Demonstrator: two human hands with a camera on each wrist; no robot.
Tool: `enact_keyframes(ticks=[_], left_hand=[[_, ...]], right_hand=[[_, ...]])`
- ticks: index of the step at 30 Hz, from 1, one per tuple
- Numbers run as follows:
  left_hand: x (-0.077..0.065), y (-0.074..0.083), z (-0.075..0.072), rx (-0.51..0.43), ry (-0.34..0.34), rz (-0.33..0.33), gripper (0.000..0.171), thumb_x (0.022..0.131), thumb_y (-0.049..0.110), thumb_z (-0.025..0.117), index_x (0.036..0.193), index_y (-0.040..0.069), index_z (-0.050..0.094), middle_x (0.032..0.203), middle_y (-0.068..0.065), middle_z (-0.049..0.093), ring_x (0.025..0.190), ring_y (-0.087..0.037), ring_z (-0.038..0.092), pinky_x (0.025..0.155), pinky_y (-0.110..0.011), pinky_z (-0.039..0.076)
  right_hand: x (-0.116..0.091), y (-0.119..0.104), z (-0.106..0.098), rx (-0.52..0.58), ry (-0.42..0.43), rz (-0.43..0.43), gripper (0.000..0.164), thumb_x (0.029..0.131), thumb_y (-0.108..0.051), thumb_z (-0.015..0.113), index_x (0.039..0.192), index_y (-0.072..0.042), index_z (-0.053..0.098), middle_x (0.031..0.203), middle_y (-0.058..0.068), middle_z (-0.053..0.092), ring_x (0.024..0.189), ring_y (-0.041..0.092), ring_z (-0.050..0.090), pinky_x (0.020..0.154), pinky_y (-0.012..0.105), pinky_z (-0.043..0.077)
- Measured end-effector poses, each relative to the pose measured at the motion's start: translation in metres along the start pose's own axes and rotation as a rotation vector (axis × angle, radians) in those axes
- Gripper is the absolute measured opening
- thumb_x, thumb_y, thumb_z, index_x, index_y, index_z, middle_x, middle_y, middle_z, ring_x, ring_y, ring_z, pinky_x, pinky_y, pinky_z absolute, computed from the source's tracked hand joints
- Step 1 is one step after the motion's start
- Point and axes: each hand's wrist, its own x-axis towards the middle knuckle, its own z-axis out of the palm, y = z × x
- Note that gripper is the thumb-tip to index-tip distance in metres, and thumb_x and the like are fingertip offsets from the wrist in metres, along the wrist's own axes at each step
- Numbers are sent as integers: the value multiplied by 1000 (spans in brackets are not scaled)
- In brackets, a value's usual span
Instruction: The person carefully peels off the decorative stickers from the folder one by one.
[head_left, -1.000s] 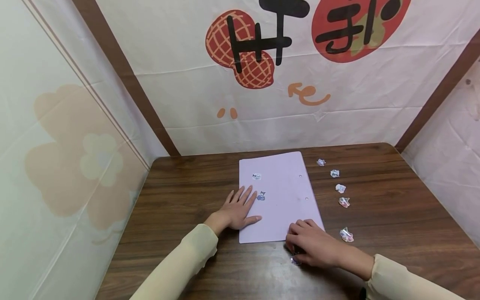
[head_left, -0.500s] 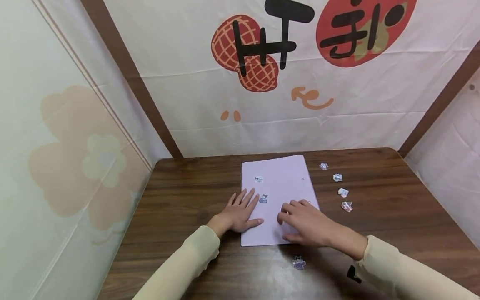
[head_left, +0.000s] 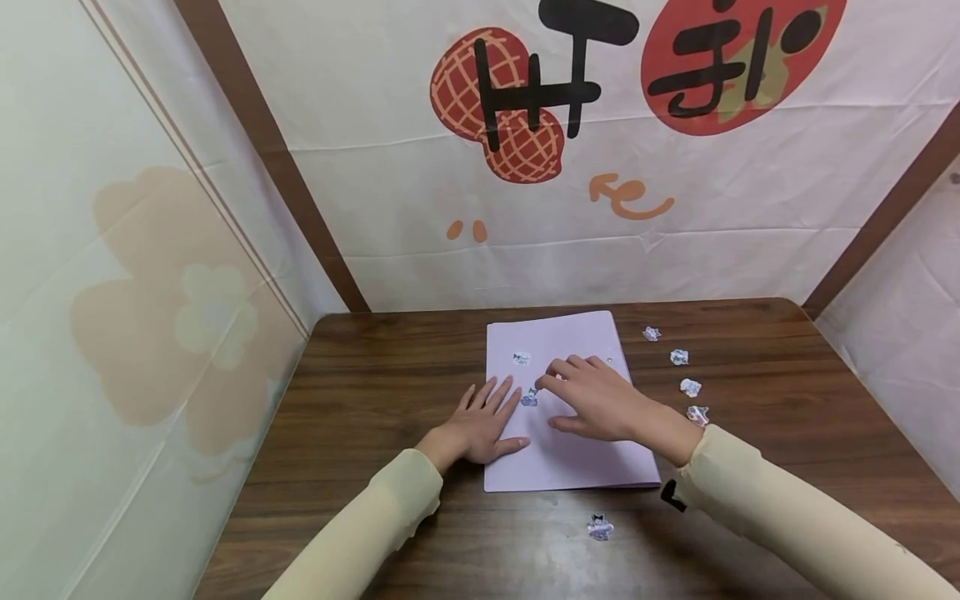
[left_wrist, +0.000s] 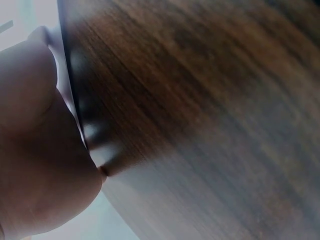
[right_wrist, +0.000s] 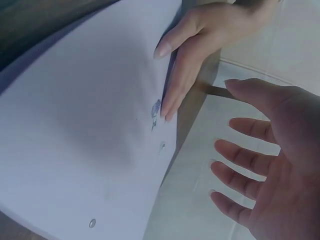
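Observation:
A pale lilac folder [head_left: 570, 467] lies on the wooden table, with two small stickers on it: an upper sticker [head_left: 521, 358] and a lower sticker [head_left: 529, 398]. My left hand [head_left: 482, 429] rests spread on the folder's left edge, its fingertips beside the lower sticker. Over the middle of the folder, my right hand [head_left: 596, 400] is held with loosely bent fingers. In the right wrist view, nothing shows between those fingers [right_wrist: 245, 155] and thumb. The left wrist view catches mostly the side of the left hand and the tabletop.
Several loose stickers run down the table right of the folder, among them a topmost sticker [head_left: 652, 333] and a reddish sticker [head_left: 697, 415] by the right sleeve. Another sticker [head_left: 599, 527] lies in front of the folder. A printed cloth [head_left: 390, 208] hangs behind the table [head_left: 375, 375].
My right hand has left the sticker at the front, moving up and left over the folder. The left hand stays put. My right forearm now covers where a lower right sticker lay.

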Motion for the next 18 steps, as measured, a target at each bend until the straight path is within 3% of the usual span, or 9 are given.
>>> enact_keyframes(ticks=[5,11,18], left_hand=[[10,-7,12,-6,-8,-3,90,100,73,34,167,21,5,173,-2,-10,158,-29,-10,125,-58,-1],[15,-11,21,4,4,3,91,98,77,30,166,24,2,172,0,-12,158,-28,-12,125,-58,1],[15,-13,21,5,9,7,92,97,78,29,166,23,3,172,0,-14,158,-28,-11,125,-58,1]], right_hand=[[12,6,7,19,-58,32,61,91,-39,77,142,-10,60,136,11,61,125,33,57,101,55,48],[22,14,26,54,-127,77,71,98,-47,66,154,-8,45,158,18,42,143,41,41,113,61,36],[31,22,44,39,-160,128,72,98,-49,65,153,-7,46,154,20,46,138,42,45,108,63,40]])
